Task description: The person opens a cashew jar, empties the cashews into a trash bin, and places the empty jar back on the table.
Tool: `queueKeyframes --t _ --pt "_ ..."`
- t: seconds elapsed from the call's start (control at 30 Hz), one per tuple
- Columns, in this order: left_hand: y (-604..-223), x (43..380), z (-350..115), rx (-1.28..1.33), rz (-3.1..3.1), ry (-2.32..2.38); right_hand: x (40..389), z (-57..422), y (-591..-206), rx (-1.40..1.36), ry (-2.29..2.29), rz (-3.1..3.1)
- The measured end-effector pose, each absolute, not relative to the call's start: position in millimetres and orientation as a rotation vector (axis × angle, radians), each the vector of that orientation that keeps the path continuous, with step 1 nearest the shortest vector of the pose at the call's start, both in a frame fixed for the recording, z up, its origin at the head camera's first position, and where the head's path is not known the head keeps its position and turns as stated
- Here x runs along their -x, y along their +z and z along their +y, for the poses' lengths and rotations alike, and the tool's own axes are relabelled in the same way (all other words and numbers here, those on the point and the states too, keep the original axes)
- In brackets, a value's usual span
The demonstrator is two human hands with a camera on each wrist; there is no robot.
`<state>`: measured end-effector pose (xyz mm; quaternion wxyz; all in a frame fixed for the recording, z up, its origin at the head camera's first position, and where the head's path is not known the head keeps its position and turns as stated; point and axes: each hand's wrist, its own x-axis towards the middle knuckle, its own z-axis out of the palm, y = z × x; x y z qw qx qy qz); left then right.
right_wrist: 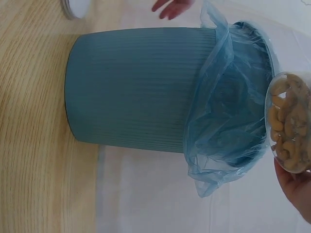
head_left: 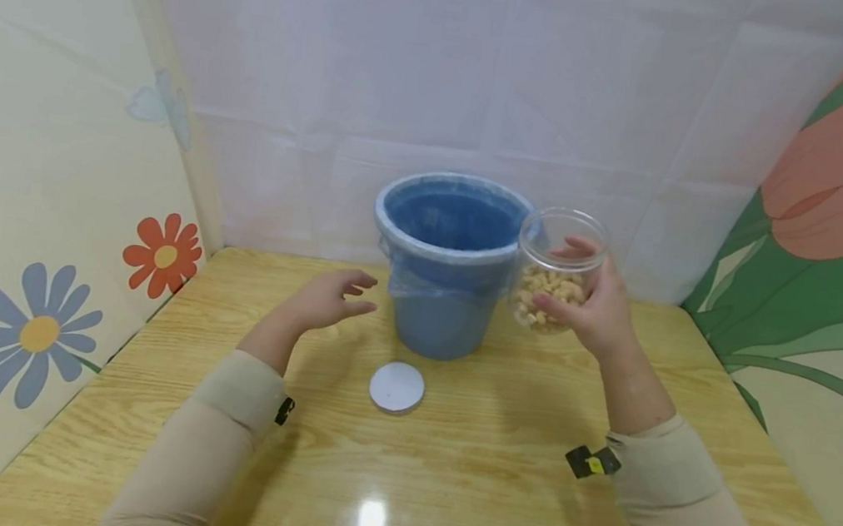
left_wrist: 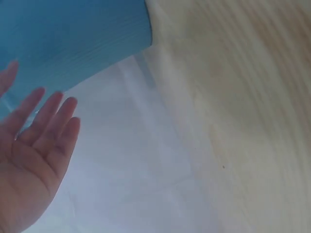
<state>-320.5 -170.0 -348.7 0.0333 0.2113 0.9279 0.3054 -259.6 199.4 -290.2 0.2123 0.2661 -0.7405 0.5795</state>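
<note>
My right hand (head_left: pixel 602 304) grips a clear, lidless jar (head_left: pixel 560 263) partly filled with cashews (head_left: pixel 550 295), held up beside the right rim of a blue bin (head_left: pixel 443 315). In the right wrist view the cashews (right_wrist: pixel 290 124) show through the jar's bottom, and fingers of my right hand (right_wrist: pixel 297 191) curl at its edge. My left hand (head_left: pixel 328 297) hovers left of the bin with nothing in it. Its fingers are spread and relaxed in the left wrist view, with the palm (left_wrist: pixel 29 170) showing. A round white lid (head_left: pixel 397 387) lies on the table in front of the bin.
A thin translucent bag (right_wrist: pixel 209 116) lines the bin and hangs over its rim. The wooden table (head_left: pixel 448 474) meets a white cloth backdrop (head_left: pixel 423 71) behind the bin. Flower-printed panels (head_left: pixel 52 181) stand at both sides.
</note>
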Motion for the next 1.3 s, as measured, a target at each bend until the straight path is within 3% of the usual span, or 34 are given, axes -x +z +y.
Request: queueKeyframes --t 0.6,1.07,1.3 --pt "-292 331 -159 -0.224 2.7 1.982 259 201 -291 -0.723 1.654 -2.047" --pt "-274 339 -137 -0.054 2.489 2.247 259 201 -291 -0.711 1.654 -2.058" --pt "-271 344 -130 -0.094 2.411 2.308 259 201 -290 -0.723 1.65 -2.05"
